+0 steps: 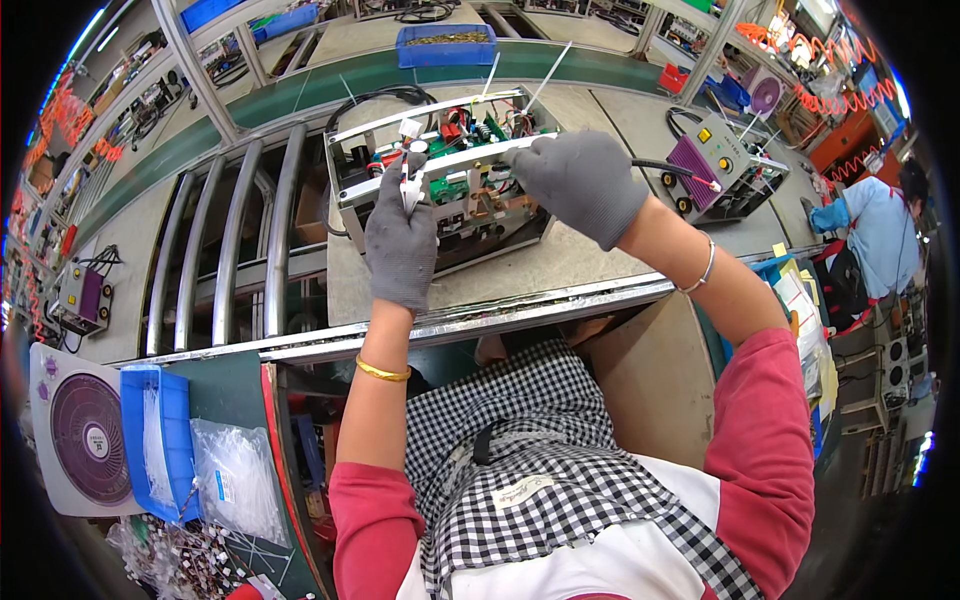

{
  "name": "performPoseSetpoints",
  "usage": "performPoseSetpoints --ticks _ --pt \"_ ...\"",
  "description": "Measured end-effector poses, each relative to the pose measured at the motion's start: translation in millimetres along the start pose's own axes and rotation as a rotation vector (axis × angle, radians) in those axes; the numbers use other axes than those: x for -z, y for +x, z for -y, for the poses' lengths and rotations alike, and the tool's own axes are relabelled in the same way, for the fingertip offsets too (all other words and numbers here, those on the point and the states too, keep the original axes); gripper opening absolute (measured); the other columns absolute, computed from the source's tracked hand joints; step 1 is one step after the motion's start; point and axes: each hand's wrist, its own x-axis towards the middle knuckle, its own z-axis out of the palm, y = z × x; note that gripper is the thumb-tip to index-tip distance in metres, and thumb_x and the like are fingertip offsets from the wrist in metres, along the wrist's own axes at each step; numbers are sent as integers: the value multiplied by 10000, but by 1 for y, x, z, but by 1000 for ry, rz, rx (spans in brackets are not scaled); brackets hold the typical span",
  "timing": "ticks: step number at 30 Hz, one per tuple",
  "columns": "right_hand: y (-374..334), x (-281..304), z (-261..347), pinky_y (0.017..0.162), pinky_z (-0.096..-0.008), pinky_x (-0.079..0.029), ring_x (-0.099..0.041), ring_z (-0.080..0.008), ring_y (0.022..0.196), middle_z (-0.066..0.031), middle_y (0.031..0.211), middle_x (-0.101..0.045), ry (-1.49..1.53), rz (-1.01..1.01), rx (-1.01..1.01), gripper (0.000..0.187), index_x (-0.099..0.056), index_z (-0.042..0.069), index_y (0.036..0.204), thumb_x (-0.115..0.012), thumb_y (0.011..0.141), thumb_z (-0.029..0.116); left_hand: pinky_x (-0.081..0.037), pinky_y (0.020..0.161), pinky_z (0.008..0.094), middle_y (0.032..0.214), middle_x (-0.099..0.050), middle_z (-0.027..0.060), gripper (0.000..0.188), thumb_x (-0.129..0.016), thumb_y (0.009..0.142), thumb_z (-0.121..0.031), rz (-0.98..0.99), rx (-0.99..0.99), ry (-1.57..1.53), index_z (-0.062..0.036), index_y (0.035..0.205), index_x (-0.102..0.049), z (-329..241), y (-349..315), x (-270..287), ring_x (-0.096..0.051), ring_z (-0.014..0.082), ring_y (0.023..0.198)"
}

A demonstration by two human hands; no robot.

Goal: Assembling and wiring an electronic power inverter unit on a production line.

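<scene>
An open metal-framed electrical unit [465, 190] lies on the workbench in front of me, showing green circuit boards, wires and a light top rail. My left hand [402, 245], in a grey glove, is at its near left side, fingers closed around a small white plastic connector [411, 192]. Another white connector [410, 128] shows just beyond the fingertips. My right hand [585, 188], also gloved, is bent into a pinch at the right end of the rail; what its fingertips hold is hidden. Thin white cable ties [548, 78] stick up behind the unit.
Metal rollers [238, 245] lie left of the unit. At right stands a purple-fronted machine [705, 165] with a black cable. A blue parts bin [445, 46] is across the bench. Lower left are a fan [92, 440], a blue tray [160, 385] and bagged ties [235, 480]. A person [880, 235] works far right.
</scene>
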Motion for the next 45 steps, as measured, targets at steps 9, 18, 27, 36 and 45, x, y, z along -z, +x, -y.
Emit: performPoseSetpoints --ticks 9,18,27,36,45 --pt "-26 -27 26 534 -419 -544 -707 -268 654 -74 734 -698 66 97 -151 497 -577 130 1436 -625 945 193 -550 796 409 1186 -733 166 500 -552 936 -81 -40 -128 59 -143 1432 -569 14 7 -8 -725 342 903" --pt "-24 -30 14 547 -456 -530 -691 -318 627 -112 729 -693 200 97 -102 514 -555 109 1455 -610 949 178 -553 803 423 1165 -738 166 532 -548 920 -71 -81 -212 78 -134 1448 -555 16 6 -8 -724 352 898" --pt "-19 -29 16 559 -473 -524 -673 -339 626 -117 718 -673 204 182 -107 560 -531 125 1489 -600 936 176 -550 774 419 1089 -747 175 528 -543 928 -71 -106 -271 83 -142 1450 -554 15 7 -7 -723 336 847" --pt "-23 -29 45 530 -456 -533 -699 -332 627 -117 719 -697 198 77 -265 439 -571 108 1426 -565 995 190 -542 730 384 982 -736 167 516 -539 934 -54 -80 -127 137 -131 1443 -576 7 4 -4 -702 266 738" --pt "-117 -46 111 784 -503 -538 -700 -393 905 -204 959 -718 1180 150 -650 367 -630 68 1253 -534 1061 364 -526 694 335 997 -746 127 485 -545 939 -39 -49 -66 61 -145 1407 -618 6 3 3 -683 207 742"
